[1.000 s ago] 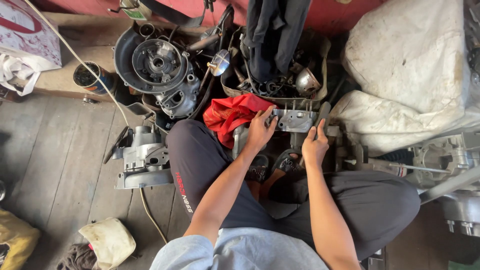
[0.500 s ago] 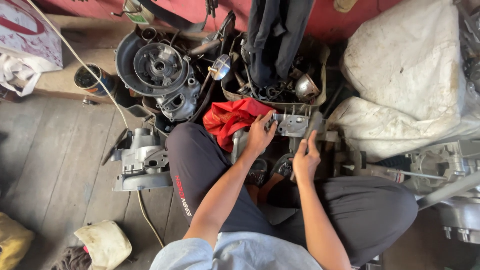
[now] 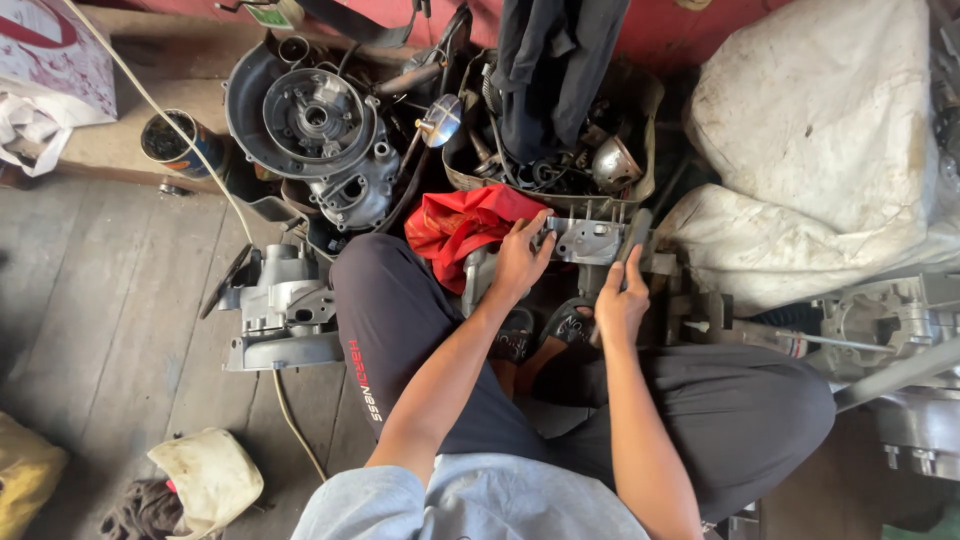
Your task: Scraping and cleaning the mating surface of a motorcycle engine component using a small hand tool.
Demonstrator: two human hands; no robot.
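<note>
Right hand (image 3: 620, 300) has slid down off the metal bracket (image 3: 590, 240); its fingers curl on a dark part below, grip unclear. Left hand (image 3: 520, 262) pinches the bracket's near edge, beside red cloth (image 3: 460, 225). Steadying both ends seems wise.

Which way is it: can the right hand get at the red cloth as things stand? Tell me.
Probably not directly. The right hand sits beside the metal bracket, and the left hand lies between it and the red cloth; the left is far nearer.
</note>
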